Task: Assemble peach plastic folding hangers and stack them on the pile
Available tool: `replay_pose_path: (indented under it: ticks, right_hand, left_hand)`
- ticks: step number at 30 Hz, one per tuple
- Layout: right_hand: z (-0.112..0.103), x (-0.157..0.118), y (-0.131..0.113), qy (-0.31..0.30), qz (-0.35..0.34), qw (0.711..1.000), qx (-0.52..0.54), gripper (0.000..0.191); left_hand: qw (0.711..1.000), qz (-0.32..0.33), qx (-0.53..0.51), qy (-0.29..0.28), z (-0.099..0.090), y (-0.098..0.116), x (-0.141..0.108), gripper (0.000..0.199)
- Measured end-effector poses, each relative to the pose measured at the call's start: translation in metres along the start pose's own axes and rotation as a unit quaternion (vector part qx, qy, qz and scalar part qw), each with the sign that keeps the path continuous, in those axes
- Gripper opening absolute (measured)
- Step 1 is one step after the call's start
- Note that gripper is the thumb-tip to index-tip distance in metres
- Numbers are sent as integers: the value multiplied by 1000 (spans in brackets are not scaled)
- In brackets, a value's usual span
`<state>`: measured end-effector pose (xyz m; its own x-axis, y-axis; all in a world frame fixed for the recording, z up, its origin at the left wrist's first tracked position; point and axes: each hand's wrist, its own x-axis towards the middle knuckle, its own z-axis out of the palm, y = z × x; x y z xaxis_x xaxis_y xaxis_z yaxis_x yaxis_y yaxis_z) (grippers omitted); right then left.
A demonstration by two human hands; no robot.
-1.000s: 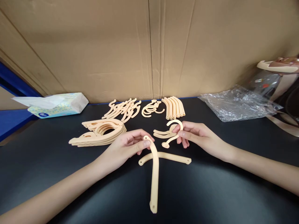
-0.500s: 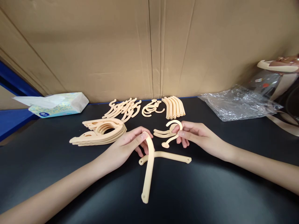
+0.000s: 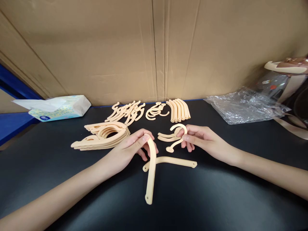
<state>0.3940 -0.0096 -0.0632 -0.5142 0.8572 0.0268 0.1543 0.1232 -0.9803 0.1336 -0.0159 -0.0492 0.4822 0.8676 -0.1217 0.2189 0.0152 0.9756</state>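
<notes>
Between thumb and fingers, my left hand point(image 3: 137, 146) grips the top end of a curved beige arm piece point(image 3: 151, 173), which hangs down toward me. Beneath it a second arm piece point(image 3: 178, 161) lies crosswise on the black table. My right hand point(image 3: 199, 138) pinches a beige hook piece point(image 3: 184, 130) by its side, its round end pointing down left. Partly hidden behind that hook are more curved pieces point(image 3: 166, 138) on the table. A stack of folded beige pieces point(image 3: 108, 138) sits left of my left hand.
Along the back lie loose slim pieces point(image 3: 126, 111), several hooks point(image 3: 155, 110) and a row of arm pieces point(image 3: 178, 110). A tissue pack point(image 3: 60, 107) is at the back left. Crumpled clear plastic point(image 3: 247, 104) and a strapped bag point(image 3: 291, 69) are at the right. Cardboard point(image 3: 96, 48) stands behind.
My left hand has shifted slightly left, and the lower end of its arm piece has risen a little. My right hand still holds the hook in nearly the same place.
</notes>
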Motion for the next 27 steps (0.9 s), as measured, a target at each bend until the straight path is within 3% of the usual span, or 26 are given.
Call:
replay_pose_path:
  ticks: [8, 15, 27]
  right_hand:
    - [0, 0, 0, -2, -4, 1000, 7, 21]
    - [1, 1, 0, -3, 0, 1000, 6, 23]
    - [1, 1, 0, -3, 1, 1000, 5, 21]
  left_hand:
    - [1000, 6, -1, -4, 1, -1, -1, 26]
    - [999, -44, -11, 6, 3, 3, -2, 35]
    - [995, -28, 89, -34, 0, 3, -5, 42]
